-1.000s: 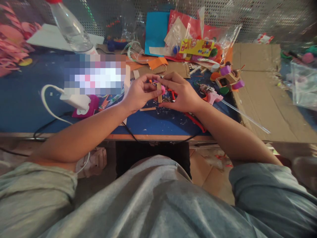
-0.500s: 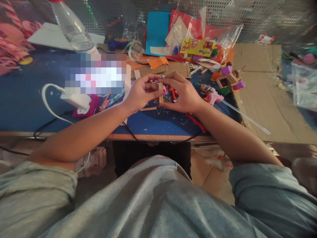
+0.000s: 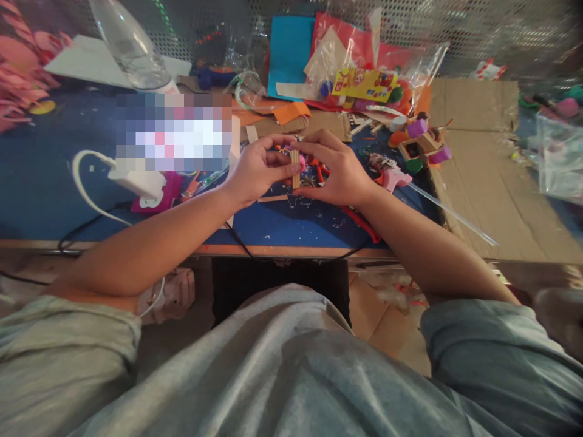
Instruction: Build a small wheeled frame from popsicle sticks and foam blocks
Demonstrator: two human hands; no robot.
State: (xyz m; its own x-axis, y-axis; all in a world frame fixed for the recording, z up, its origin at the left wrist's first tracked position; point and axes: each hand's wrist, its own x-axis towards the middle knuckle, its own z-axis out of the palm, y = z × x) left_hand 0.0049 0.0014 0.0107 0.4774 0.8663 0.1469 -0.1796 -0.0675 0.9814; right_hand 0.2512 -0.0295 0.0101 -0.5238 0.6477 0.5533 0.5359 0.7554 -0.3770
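A perforated mesh panel backs the blue tabletop, which is littered with craft scraps around the fingers. Hardly anything has changed over the last second: the view has shifted slightly, while both hands keep much the same grip, which I read as steadying or pressing rather than repositioning. The small wooden piece is upright between the fingertips. The left hand pinches it, thumb across its near face and index finger curled toward its top; the other left fingertips are partly hidden. The right hand spans it lengthwise, thumb at the lower end and fingertips at the upper, leaving a wide gap toward the palm. A pink bit shows just right of the left thumb; whether it is attached, I cannot tell. Below the left fingers lies a flat wooden strip; red handles lie below the right hand.
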